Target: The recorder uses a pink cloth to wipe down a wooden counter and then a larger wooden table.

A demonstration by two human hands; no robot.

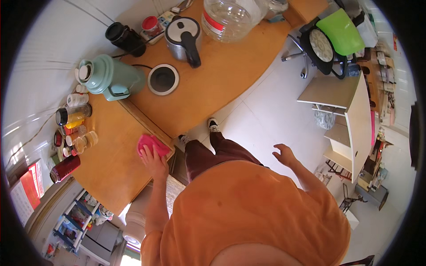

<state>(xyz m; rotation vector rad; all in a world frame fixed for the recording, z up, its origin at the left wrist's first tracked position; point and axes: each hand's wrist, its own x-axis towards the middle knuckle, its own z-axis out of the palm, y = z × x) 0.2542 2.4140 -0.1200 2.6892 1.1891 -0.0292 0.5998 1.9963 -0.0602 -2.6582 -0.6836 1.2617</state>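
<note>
My left hand (pixel 153 163) presses a folded pink cloth (pixel 151 145) onto the wooden tabletop (pixel 109 139), close to its right edge. The fingers lie spread over the cloth's near part. Away from the furniture, my right hand (pixel 284 155) hangs over the pale tiled floor at my side, fingers apart and holding nothing. Beyond the cloth, a second wooden desk surface (pixel 219 79) meets the first at a raised wooden edge. On it are a round electric kettle base (pixel 163 79) and a steel kettle (pixel 183 41) with a black handle, standing off its base.
A green thermos jug (pixel 111 76) stands left of the kettle base. Several bottles and jars, including a dark red flask (pixel 65 169), line the wall side. At the back are a black cup (pixel 126 38) and a large clear plastic container (pixel 229 20). A swivel chair (pixel 321 45) stands right.
</note>
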